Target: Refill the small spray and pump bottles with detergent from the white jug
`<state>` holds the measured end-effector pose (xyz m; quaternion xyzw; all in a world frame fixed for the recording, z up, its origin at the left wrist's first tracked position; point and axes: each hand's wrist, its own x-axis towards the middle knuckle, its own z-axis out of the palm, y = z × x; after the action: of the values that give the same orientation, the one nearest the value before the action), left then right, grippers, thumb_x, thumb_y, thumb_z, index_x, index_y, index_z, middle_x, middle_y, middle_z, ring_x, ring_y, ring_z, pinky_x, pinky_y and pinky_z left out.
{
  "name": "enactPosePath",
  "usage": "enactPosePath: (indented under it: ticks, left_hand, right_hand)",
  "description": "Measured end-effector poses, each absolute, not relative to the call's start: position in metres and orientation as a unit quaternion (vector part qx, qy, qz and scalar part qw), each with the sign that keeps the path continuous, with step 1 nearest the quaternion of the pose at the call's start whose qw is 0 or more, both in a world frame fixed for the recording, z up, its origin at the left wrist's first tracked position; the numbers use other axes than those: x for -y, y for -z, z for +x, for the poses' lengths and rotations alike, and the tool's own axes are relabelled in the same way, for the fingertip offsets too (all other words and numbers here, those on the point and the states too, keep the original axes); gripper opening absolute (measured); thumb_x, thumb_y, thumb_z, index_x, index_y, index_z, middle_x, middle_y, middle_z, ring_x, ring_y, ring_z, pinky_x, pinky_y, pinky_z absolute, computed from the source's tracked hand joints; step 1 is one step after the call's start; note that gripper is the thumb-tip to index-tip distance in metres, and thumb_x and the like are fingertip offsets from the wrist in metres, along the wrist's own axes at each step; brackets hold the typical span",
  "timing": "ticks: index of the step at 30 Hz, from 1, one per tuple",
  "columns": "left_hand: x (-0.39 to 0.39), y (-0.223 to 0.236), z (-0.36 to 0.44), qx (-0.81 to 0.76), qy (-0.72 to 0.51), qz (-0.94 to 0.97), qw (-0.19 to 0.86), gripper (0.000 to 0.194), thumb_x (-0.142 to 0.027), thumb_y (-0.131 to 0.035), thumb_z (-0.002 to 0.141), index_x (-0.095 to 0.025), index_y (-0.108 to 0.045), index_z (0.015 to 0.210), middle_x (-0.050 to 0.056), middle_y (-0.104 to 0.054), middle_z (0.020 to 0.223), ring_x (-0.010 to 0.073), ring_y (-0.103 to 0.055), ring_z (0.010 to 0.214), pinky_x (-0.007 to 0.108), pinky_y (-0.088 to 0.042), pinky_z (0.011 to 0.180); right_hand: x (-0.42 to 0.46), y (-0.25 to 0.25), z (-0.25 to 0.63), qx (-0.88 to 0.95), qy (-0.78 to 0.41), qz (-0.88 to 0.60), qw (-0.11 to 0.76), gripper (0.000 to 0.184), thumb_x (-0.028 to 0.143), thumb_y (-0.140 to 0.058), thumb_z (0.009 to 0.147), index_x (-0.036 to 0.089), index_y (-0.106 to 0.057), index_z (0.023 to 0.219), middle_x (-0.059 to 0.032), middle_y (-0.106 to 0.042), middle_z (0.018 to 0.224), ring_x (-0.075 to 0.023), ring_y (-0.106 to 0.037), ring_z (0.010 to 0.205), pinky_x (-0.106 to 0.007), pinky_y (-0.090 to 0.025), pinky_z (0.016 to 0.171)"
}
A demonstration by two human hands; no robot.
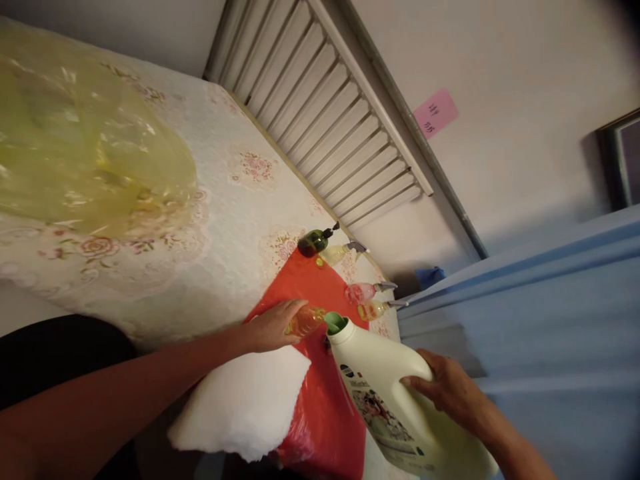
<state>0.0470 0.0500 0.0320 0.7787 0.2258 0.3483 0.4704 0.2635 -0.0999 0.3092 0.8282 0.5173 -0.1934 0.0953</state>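
My right hand [445, 387] grips the handle of a large pale jug [385, 380] with a picture label, tilted so its green-lined mouth points at a small bottle. That clear bottle [307, 322], yellow-orange in look, is held by my left hand [277, 325], fingers wrapped round it. The jug's mouth is right at the bottle's top; whether they touch I cannot tell, nor can I see any liquid stream. Beneath both lies a red plastic sheet [290, 280]. A white cloth or paper towel [245, 400] hangs below my left forearm.
Beyond the sheet stand a dark green pump bottle [313, 243], a pale yellow bottle [336, 253], a pink bottle [361, 293] and a yellow bottle [373, 310]. A yellow plastic bag [95, 147] lies on the flowered tablecloth [225, 220]. A radiator [320, 100] and blue curtain [550, 320] border the table.
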Motion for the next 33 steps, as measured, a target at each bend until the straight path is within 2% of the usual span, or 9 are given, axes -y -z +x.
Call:
enactPosePath:
  ticks: [7, 18, 33]
  left_hand:
    - [-0.0492, -0.0336, 0.0456, -0.231, -0.341, 0.781, 0.470, 0.077, -0.028, -0.067, 0.076, -0.026, -0.033, 0.145, 0.009, -0.045, 0.147, 0.0300, -0.041, 0.136, 0.044, -0.034, 0.113]
    - [-0.0498, -0.0293, 0.0472, -0.228, -0.344, 0.779, 0.472, 0.078, -0.029, -0.066, 0.076, -0.029, -0.032, 0.146, 0.008, -0.044, 0.149, 0.0305, -0.038, 0.139, 0.045, -0.032, 0.115]
    - [-0.0493, -0.0344, 0.0454, -0.237, -0.336, 0.775, 0.480, 0.079, -0.029, -0.068, 0.075, -0.030, -0.034, 0.145, 0.007, -0.045, 0.148, 0.0309, -0.040, 0.137, 0.045, -0.034, 0.113]
  right_hand:
    - [0.1001, -0.3081, 0.2674, -0.521, 0.190, 0.826, 0.102, 0.032, 0.047, -0.061, 0.079, 0.018, -0.066, 0.089, -0.0020, -0.068, 0.075, -0.0163, -0.059, 0.064, -0.024, -0.044, 0.058]
    - [0.0977, -0.3109, 0.2619, -0.514, 0.189, 0.830, 0.107, 0.029, 0.044, -0.061, 0.079, 0.018, -0.066, 0.090, -0.0022, -0.069, 0.075, -0.0168, -0.059, 0.064, -0.024, -0.044, 0.057]
    - [0.0980, -0.3108, 0.2632, -0.516, 0.193, 0.828, 0.105, 0.030, 0.045, -0.061, 0.080, 0.018, -0.066, 0.092, -0.0020, -0.070, 0.075, -0.0170, -0.060, 0.065, -0.024, -0.044, 0.057]
